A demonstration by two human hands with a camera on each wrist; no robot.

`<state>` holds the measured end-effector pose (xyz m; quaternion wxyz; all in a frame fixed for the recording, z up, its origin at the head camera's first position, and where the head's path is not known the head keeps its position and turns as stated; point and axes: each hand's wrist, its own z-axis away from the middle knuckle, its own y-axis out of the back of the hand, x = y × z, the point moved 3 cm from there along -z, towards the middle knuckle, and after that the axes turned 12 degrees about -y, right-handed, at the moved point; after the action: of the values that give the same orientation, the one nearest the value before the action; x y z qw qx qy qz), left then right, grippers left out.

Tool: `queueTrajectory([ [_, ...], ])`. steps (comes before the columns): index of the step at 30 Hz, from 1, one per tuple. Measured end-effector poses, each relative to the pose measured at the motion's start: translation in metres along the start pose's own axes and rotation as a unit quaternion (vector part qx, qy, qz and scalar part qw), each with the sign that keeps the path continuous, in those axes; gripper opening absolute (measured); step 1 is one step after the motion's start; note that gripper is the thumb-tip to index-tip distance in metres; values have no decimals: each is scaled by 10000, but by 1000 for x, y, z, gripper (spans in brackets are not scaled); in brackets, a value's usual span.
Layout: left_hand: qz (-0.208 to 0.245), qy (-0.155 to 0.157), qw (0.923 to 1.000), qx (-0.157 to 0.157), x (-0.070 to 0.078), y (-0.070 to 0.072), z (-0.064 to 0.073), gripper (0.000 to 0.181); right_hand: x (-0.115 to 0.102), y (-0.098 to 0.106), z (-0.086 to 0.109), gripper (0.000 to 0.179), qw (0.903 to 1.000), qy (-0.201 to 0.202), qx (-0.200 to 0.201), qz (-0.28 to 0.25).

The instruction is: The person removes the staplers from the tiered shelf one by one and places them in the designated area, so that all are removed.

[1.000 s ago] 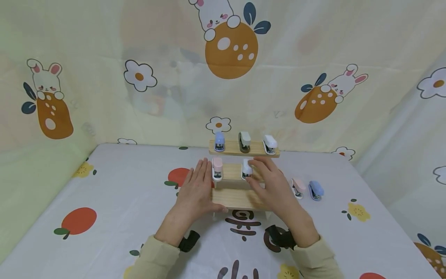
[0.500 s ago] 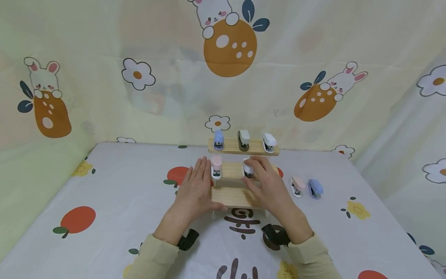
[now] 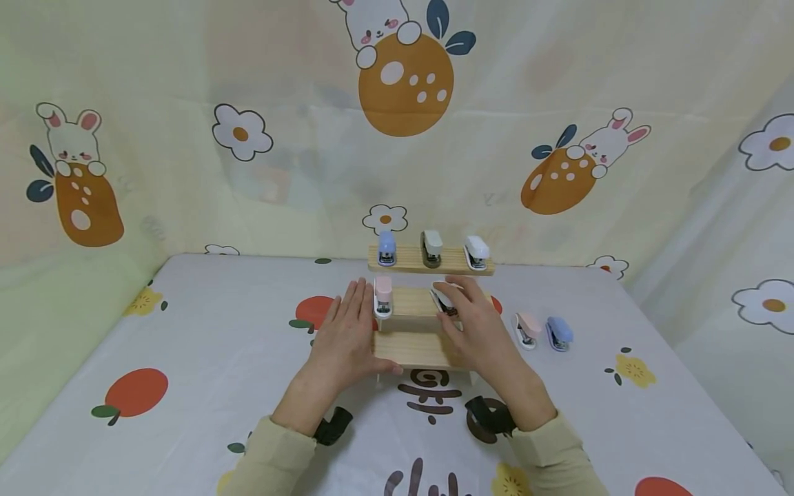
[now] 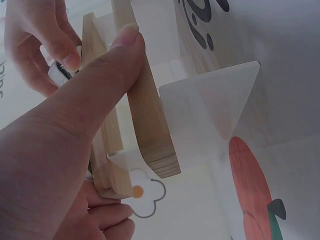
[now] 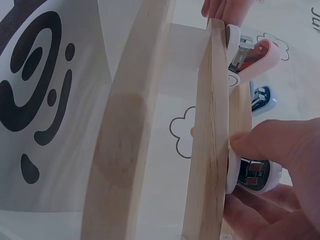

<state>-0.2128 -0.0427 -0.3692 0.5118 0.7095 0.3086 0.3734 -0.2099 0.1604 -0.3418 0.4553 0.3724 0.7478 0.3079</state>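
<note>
My right hand (image 3: 486, 337) pinches a small white stapler (image 5: 274, 176) between thumb and fingers, on the middle step of a tiered wooden stand (image 3: 412, 350). In the right wrist view the stapler's base meets the wood, and the thumb lies at its edge. Fingers partly cover the stapler in the head view, where it sits at an angle. My left hand (image 3: 347, 341) lies with straight fingers along the stand's left end, its thumb (image 4: 125, 37) on the bottom step's front edge. Beside those fingers stands a pink stapler (image 3: 383, 295) on the middle step.
Along the top step are a blue stapler (image 3: 387, 249), a grey-green stapler (image 3: 432, 248) and a white-topped stapler (image 3: 477, 252). To the right, on the patterned tablecloth (image 3: 217, 331), sit another pink stapler (image 3: 526, 329) and another blue stapler (image 3: 560, 333). A printed curtain hangs behind.
The white stapler in my right hand has shifted slightly right along the middle step and turned from facing front to an angle. My left hand has kept its place at the stand.
</note>
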Motion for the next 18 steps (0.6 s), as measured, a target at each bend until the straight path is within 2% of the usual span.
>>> queueTrajectory([
  [18, 36, 41, 10000, 14, 1, 1, 0, 140, 1, 5, 0, 48, 9999, 96, 110, 62],
])
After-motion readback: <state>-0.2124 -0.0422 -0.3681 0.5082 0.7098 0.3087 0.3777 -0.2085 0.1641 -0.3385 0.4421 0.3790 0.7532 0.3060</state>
